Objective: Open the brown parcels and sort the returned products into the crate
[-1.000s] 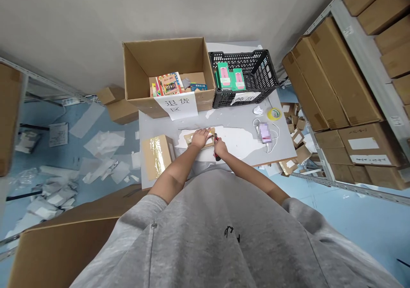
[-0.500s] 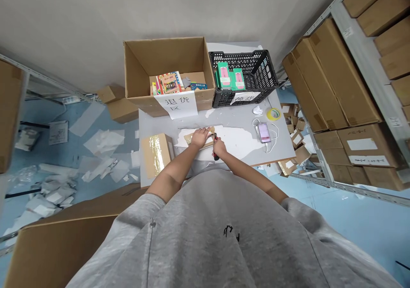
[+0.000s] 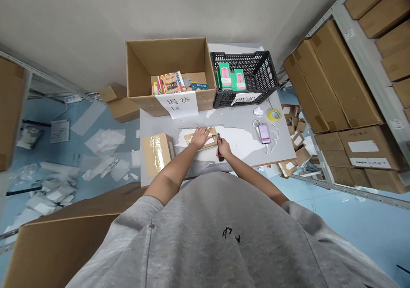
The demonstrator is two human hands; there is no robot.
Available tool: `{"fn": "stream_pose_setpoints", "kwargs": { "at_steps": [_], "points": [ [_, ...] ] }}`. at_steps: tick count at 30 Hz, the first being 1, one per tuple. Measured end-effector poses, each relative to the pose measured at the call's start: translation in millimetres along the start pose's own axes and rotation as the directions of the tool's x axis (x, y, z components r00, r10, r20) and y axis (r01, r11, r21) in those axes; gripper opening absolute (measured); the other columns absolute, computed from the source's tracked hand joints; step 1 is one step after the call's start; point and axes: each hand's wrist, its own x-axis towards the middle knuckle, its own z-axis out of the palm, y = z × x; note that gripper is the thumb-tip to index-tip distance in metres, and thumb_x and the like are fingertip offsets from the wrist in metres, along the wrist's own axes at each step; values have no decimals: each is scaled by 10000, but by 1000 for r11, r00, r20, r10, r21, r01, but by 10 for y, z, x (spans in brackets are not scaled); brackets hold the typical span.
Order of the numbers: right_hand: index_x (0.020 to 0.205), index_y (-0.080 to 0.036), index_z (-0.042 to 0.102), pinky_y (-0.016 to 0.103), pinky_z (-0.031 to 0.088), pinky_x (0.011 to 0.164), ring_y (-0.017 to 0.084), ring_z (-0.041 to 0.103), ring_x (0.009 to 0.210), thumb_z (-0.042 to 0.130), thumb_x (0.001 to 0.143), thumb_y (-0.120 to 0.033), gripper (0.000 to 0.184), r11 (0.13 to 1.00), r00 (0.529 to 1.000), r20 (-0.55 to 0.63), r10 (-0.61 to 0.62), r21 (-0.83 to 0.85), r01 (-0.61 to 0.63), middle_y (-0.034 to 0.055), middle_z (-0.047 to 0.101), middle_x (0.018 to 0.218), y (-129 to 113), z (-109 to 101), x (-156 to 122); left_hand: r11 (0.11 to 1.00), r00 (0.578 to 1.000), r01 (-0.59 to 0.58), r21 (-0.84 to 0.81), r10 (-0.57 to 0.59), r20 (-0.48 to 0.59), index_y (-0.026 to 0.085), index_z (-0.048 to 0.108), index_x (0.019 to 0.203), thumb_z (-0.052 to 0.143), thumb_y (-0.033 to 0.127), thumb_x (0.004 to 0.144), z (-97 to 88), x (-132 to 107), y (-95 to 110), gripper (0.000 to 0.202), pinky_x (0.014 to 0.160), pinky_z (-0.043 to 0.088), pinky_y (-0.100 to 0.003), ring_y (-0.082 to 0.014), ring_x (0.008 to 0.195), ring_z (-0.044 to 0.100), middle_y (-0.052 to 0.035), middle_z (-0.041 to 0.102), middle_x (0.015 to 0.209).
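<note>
On the tabletop (image 3: 243, 121), near its front edge, the left hand (image 3: 200, 137) lies flat, fingers open, on a small cardboard parcel (image 3: 211, 134); the right hand (image 3: 224, 148) grips a cutter (image 3: 218, 137) at its right edge (best kept shallow and clear of the left, I'd judge).

Flat brown parcel (image 3: 212, 136) beside red-black cutter (image 3: 219, 141)

A stockroom or returns-packing room: metal racks (image 3: 361, 51) hold stacked brown cartons (image 3: 329, 78). An open box (image 3: 166, 55) with a paper label (image 3: 177, 104) and a black crate (image 3: 258, 63) of boxed goods stand on the grey surface (image 3: 230, 118), near a tape roll (image 3: 274, 114) and a parcel (image 3: 211, 134). Paper scraps (image 3: 102, 142) litter the blue floor (image 3: 368, 224).
</note>
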Motion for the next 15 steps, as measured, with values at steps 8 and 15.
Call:
{"fn": "stream_pose_setpoints", "kwargs": {
  "at_steps": [8,15],
  "points": [
    [1057,-253,617,218,465,540,121,611,511,685,962,-469,246,917,972,-35,-231,-341,206,-35,697,806,-98,-271,507,997,998,1,-82,-6,-64,217,563,1516,571,522,1023,-106,-228,118,581,1117,371,-482,-357,1335,495,-193,565,1447],
    [1150,-217,648,238,505,619,159,676,658,765,907,-403,328,900,983,-33,-179,-408,150,28,750,951,-176,-176,816,995,1000,-17,-103,15,-19,166,633,1332,656,568,964,-1,-387,320,545,1041,405,-441,-339,1228,534,-185,608,1304]
  ]
}}
